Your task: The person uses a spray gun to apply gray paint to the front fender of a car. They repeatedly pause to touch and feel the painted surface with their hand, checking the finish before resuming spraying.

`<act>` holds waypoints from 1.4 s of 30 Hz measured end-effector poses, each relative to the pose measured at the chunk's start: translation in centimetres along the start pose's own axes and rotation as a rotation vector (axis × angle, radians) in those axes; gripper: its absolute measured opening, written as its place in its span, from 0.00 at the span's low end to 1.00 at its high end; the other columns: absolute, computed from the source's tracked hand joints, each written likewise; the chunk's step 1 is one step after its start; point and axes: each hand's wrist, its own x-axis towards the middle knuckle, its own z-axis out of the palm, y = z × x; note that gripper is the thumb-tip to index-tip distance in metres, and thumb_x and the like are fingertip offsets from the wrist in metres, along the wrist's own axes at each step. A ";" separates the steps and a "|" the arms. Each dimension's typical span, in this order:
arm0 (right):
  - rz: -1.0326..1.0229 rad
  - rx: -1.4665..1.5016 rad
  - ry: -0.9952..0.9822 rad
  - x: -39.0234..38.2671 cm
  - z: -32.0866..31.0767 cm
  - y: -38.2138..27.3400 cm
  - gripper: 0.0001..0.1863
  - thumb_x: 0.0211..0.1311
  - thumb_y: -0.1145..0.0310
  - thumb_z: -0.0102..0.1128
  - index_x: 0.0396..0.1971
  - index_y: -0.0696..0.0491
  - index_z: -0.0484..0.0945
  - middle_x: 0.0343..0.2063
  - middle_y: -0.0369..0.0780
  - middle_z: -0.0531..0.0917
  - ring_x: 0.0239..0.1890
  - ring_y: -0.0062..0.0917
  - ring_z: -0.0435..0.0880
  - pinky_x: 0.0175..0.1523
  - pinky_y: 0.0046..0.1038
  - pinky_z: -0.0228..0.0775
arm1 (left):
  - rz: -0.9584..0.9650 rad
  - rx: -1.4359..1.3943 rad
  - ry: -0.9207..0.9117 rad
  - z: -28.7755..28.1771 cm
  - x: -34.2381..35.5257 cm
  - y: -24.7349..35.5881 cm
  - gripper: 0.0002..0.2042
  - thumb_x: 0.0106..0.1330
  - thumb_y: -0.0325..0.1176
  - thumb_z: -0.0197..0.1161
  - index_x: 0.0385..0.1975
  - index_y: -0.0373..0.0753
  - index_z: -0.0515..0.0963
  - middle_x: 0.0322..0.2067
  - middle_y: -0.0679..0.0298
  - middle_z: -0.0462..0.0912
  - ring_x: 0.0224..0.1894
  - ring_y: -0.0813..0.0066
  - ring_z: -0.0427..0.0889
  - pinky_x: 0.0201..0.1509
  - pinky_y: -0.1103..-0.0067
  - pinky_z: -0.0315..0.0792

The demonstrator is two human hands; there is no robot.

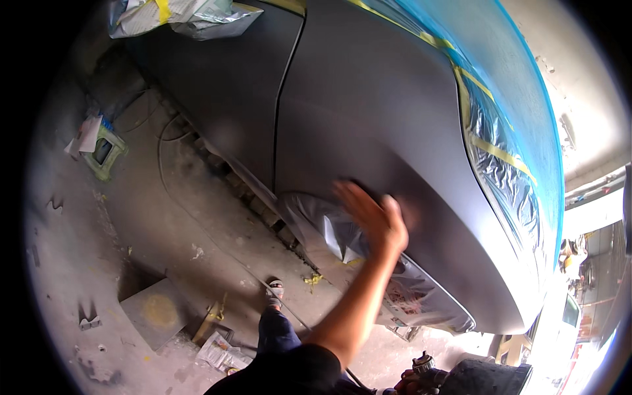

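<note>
My left hand (375, 220) is stretched out flat against or just over the dark grey car body panel (368, 112), above the wheel arch. Motion blurs its fingers, so contact is hard to judge. Clear plastic sheeting (336, 230) covers the wheel opening below that hand. At the lower edge, my right hand (407, 384) is partly visible in shadow, closed around what looks like a spray gun (423, 362) with a metal fitting. A dark, cup-like cylinder (487, 378) sits beside the gun.
Blue masking film (520, 99) with yellow tape covers the car's upper side. Silver-white wrapping (187, 16) hangs at the top left. A hose (191, 210) crosses the concrete floor. A flat board (155, 313), crumpled paper (224, 352) and a greenish frame (105, 155) lie at left.
</note>
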 end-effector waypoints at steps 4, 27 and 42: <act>0.008 0.024 0.001 0.0 0.7 -1.2 0.14 0.56 0.71 0.55 0.42 0.59 0.75 0.30 0.46 0.79 0.26 0.33 0.79 0.23 0.31 0.72 | 0.127 0.061 0.087 -4.9 13.4 -3.0 0.41 0.70 0.59 0.31 0.66 0.25 0.33 0.68 0.37 0.28 0.71 0.44 0.27 0.71 0.55 0.28; -0.030 0.381 -0.026 -2.0 5.2 -14.1 0.13 0.58 0.71 0.55 0.42 0.59 0.75 0.29 0.45 0.79 0.25 0.30 0.80 0.21 0.28 0.73 | 0.936 0.585 -0.197 -15.6 35.0 -3.3 0.39 0.69 0.58 0.35 0.68 0.31 0.39 0.69 0.45 0.36 0.72 0.46 0.35 0.72 0.58 0.35; 0.123 0.865 0.053 -4.1 17.5 -34.0 0.05 0.60 0.74 0.57 0.35 0.58 0.77 0.31 0.40 0.81 0.26 0.23 0.82 0.30 0.22 0.71 | 1.318 0.504 -0.534 -15.9 40.5 -1.4 0.43 0.65 0.62 0.41 0.66 0.27 0.47 0.68 0.41 0.44 0.71 0.45 0.42 0.71 0.57 0.37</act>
